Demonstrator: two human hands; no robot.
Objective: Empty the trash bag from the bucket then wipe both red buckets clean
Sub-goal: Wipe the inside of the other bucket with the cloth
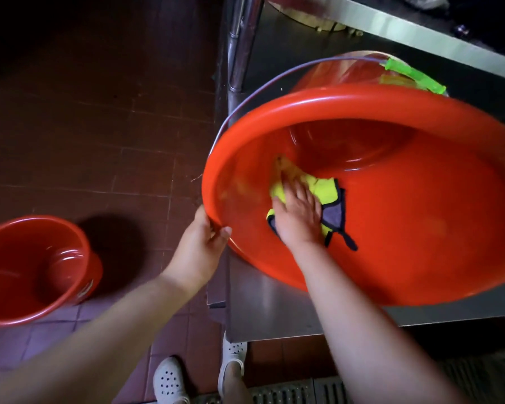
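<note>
While the left hand [200, 246] grips the tilted bucket's [391, 228] rim at centre frame on the surface [263, 310], the right hand [299, 211], fingers flat, presses the cloth [324, 189] inside.

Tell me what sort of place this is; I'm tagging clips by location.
Probably a commercial kitchen or its back area: a stainless steel table with a steel leg, dark tiled floor, and a metal floor drain grate.
</note>
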